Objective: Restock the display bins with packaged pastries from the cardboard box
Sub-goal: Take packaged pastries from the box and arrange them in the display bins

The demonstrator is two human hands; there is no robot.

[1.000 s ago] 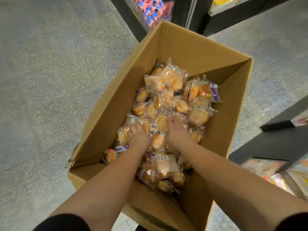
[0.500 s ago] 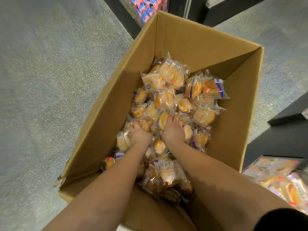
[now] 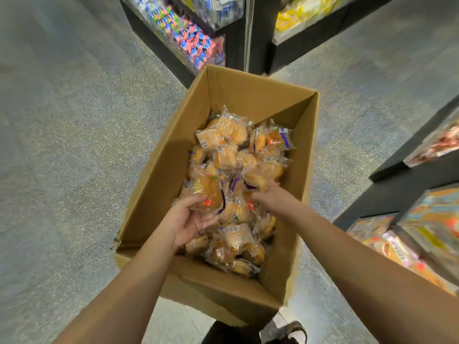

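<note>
From the head view, inside the cardboard box (image 3: 173, 147) on the floor, the left hand (image 3: 185, 223) curls round a packaged pastry (image 3: 207, 191) and the right hand (image 3: 270, 197) pinches another; light, crushable, slippery wrappers, best cupped gently.

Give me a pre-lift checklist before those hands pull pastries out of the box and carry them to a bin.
1. Left hand has a pack: ok, its fingers curl round a pastry pack.
2. Right hand has a pack: ok, it grips a pack, though the fingers are partly hidden.
3. Held packs free of the pile: cannot tell, other packs press close around them.
4. Box open and upright: ok, nothing lies over the opening.
5. Stock left in the box: ok, many packs remain.
6. Room in the bins on the right: cannot tell, they are blurred.
</note>
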